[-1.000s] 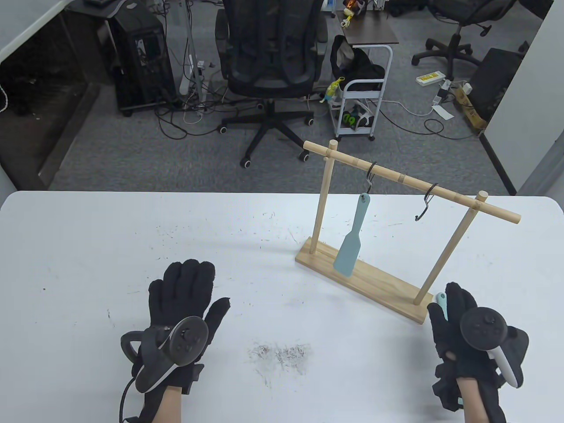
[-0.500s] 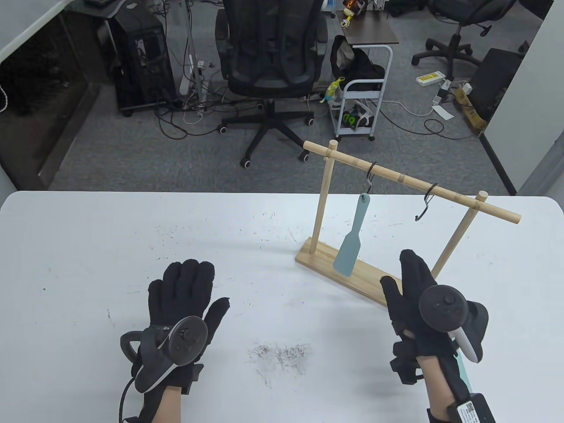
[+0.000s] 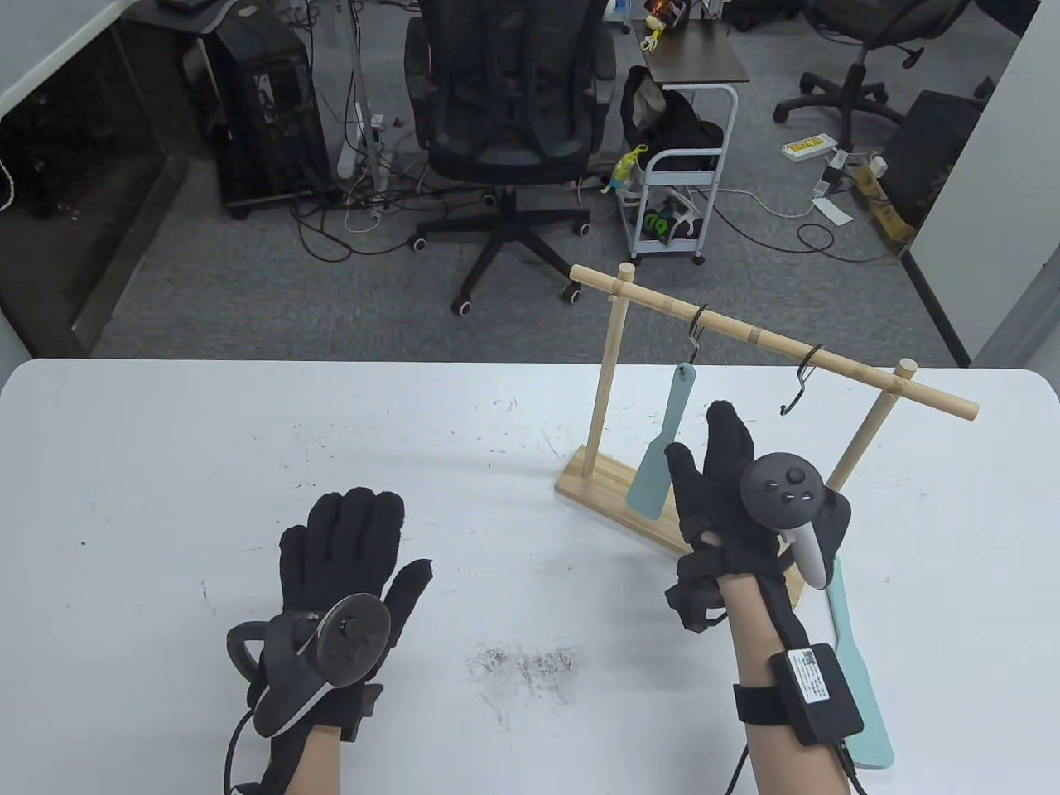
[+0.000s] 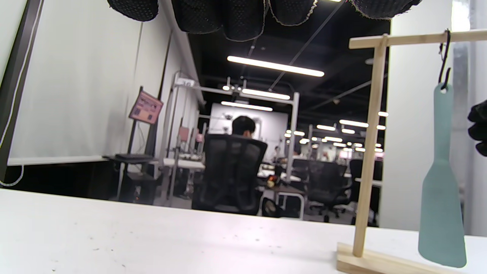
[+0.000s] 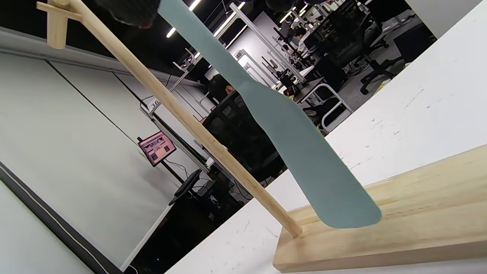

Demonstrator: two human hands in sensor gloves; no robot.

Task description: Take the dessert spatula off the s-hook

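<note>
A teal dessert spatula (image 3: 667,439) hangs by its handle hole from the left black S-hook (image 3: 697,330) on the wooden rack (image 3: 778,341). My right hand (image 3: 702,435) is open, fingers spread, just right of the spatula's blade and holding nothing. The right wrist view shows the blade (image 5: 293,140) close up over the rack base (image 5: 399,228). My left hand (image 3: 385,538) lies flat and open on the table, far left of the rack. The left wrist view shows the spatula (image 4: 441,190) hanging from its hook (image 4: 444,64).
A second teal spatula (image 3: 857,662) lies on the white table (image 3: 166,464) under my right forearm. The right S-hook (image 3: 799,385) hangs bare. The rack's wooden base (image 3: 596,484) runs diagonally. An office chair (image 3: 513,124) and cart stand beyond the table.
My right hand has left the second spatula on the table at the rack's front right corner and moved up and left to the hanging spatula. The left hand has not moved.
</note>
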